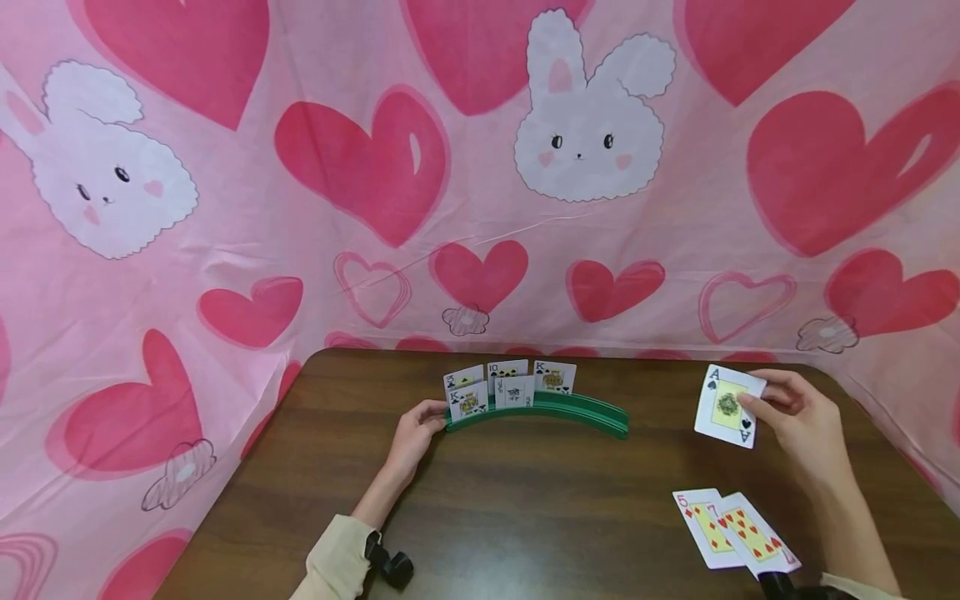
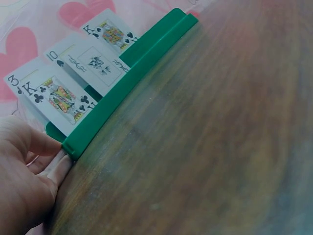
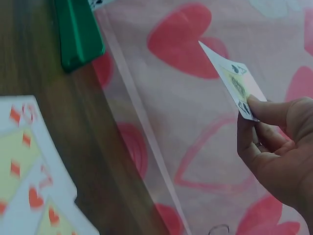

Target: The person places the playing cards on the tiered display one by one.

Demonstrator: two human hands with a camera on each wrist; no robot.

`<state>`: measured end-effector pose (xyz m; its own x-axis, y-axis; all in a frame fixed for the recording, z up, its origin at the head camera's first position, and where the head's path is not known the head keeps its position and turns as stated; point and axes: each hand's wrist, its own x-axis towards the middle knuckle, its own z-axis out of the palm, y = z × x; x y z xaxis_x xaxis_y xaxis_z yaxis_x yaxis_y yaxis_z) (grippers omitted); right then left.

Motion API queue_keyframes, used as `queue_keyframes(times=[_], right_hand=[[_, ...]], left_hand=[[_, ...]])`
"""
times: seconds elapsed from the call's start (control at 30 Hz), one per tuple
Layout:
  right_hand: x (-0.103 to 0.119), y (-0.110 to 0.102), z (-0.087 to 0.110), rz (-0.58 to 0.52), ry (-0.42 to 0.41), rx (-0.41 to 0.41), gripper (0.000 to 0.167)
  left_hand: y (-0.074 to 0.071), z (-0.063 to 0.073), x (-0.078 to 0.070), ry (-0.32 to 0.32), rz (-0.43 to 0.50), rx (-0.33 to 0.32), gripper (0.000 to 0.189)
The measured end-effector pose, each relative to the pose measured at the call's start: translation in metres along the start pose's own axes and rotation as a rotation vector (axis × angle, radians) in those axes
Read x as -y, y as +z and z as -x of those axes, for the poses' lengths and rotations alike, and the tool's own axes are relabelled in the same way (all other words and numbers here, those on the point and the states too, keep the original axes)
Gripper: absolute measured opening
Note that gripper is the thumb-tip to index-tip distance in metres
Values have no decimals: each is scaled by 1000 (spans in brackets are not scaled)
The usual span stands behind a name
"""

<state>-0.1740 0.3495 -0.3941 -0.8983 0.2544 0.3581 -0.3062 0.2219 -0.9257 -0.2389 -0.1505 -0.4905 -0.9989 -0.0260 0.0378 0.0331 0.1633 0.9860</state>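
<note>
A curved green card holder (image 1: 592, 414) stands on the table, its left end pinched between the thumb and fingers of my left hand (image 1: 412, 433). In its slots several cards stand upright: a king of clubs (image 2: 59, 100) before a three (image 2: 17, 84), a joker (image 2: 98, 66) before a ten of spades (image 2: 54, 55), and a king of spades (image 2: 111, 33). Off to the right, my right hand (image 1: 810, 425) holds an ace of spades (image 1: 726, 406) above the table, thumb on its face. The holder's right half bears no cards.
Near the right front of the brown wooden table (image 1: 525, 500) lie a five of diamonds (image 1: 703, 525) and a seven of hearts (image 1: 757, 533), overlapping face up. Behind the table hangs a pink cloth (image 1: 480, 217) printed with hearts and rabbits.
</note>
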Motion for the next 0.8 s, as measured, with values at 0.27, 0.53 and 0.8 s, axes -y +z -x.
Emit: queue_keyframes(times=[0.27, 0.53, 0.8], right_hand=[[15, 30, -6, -209, 12, -61, 30], [35, 70, -16, -439, 28, -209, 29], [42, 107, -16, -416, 58, -151, 21]], left_hand=[[0, 0, 0, 9, 0, 2, 26], [-2, -2, -2, 10, -10, -10, 26], [0, 0, -2, -6, -24, -3, 26]])
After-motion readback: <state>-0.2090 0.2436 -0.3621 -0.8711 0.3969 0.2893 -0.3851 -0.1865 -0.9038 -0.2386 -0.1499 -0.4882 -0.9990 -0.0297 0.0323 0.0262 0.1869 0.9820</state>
